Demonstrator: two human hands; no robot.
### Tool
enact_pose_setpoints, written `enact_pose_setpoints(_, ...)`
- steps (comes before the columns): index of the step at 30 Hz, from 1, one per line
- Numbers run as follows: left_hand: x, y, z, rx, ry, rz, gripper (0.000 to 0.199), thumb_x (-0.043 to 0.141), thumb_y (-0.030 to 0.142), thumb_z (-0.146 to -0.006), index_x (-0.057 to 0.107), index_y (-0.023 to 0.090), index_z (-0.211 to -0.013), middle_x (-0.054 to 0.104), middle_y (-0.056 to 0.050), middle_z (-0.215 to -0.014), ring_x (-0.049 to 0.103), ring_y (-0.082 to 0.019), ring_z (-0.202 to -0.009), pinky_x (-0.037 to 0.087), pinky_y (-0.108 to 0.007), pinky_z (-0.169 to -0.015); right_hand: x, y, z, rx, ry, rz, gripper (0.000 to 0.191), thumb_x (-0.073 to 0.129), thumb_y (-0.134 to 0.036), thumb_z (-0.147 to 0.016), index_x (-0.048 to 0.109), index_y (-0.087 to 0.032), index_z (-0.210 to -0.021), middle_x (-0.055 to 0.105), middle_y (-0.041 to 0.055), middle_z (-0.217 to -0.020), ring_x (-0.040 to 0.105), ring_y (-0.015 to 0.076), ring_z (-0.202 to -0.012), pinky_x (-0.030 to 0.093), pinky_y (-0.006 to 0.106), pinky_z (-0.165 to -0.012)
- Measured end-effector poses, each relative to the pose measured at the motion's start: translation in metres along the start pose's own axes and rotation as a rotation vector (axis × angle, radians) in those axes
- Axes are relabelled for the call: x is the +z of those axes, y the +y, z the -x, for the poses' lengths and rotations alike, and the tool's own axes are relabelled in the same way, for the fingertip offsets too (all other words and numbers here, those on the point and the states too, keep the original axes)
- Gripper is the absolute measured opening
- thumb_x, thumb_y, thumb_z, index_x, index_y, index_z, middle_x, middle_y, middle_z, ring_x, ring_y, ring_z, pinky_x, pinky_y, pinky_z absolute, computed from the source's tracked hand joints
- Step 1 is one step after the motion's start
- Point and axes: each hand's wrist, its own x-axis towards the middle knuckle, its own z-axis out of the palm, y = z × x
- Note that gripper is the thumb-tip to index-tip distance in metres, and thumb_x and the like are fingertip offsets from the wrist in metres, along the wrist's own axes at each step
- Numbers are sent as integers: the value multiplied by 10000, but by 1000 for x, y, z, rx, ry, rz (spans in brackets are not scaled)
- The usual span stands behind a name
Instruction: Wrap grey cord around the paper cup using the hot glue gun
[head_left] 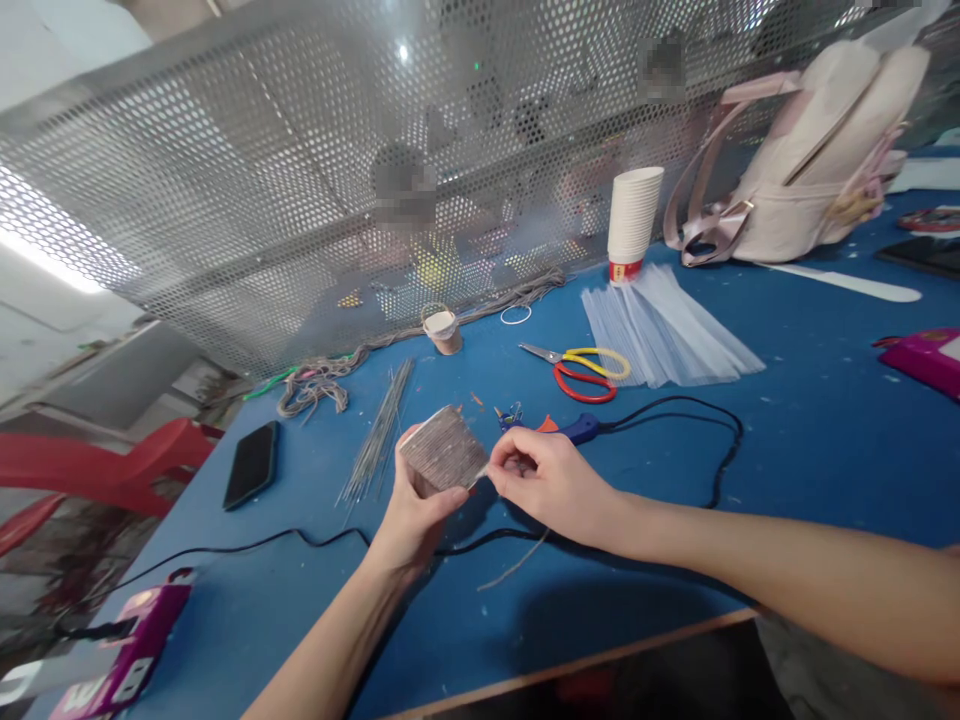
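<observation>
My left hand (416, 515) is wrapped around a cup-shaped piece (446, 450) covered in rows of grey-brown cord, tilted above the table. At its right edge my right hand (544, 480) pinches the end of the cord (484, 471) between thumb and fingertips. A loose tail of cord hangs below the right hand toward the table. Just behind that hand lies a blue glue gun (581, 428) with an orange trigger, partly hidden by the fingers. Scissors (592, 370) with one yellow and one red handle lie beyond it.
Thin wires (382, 430), a phone (252, 465) and cord bundles (311, 390) lie left. A small handled basket (442, 332), stacked paper cups (634, 220), translucent strips (667, 330) and a backpack (795, 200) stand toward the perforated screen (300, 150). A black cable (727, 465) crosses the table.
</observation>
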Motion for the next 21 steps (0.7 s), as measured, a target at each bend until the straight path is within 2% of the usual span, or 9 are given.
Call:
enact_pose_setpoints(5, -1, 4, 0, -60, -52, -1, 819, 878, 216, -499, 467, 255, -1207, 639, -52, -1103, 638, -223, -931, 535, -334, -739, -1, 0, -1, -99, -3, 54, 106, 568, -174, -845, 568, -192, -741, 568, -30, -650, 488, 105, -577, 390, 231, -573)
enact_pose_setpoints(11, 0, 6, 2, -63, -95, -7, 738, 879, 240, -517, 499, 226, -1150, 666, -35, -977, 631, -182, -799, 520, -301, -672, -3, 2, -1, -165, 5, 154, 124, 567, -164, -870, 576, -191, -749, 575, -32, -648, 482, 101, -564, 378, 227, -563)
enact_pose_setpoints(18, -1, 7, 1, -83, -122, 3, 704, 871, 246, -531, 527, 213, -1144, 675, -38, -937, 620, -163, -733, 499, -282, -648, -3, 3, 0, -192, 19, 184, 115, 590, -135, -852, 592, -187, -750, 572, -35, -636, 496, 100, -567, 384, 218, -562)
enact_pose_setpoints(21, -1, 6, 2, -95, -117, 9, 759, 872, 245, -525, 519, 230, -1196, 666, -49, -986, 630, -188, -784, 505, -306, -677, -3, 2, 0, -182, 14, 190, 117, 599, -128, -845, 596, -188, -744, 565, -39, -628, 495, 98, -560, 388, 217, -563)
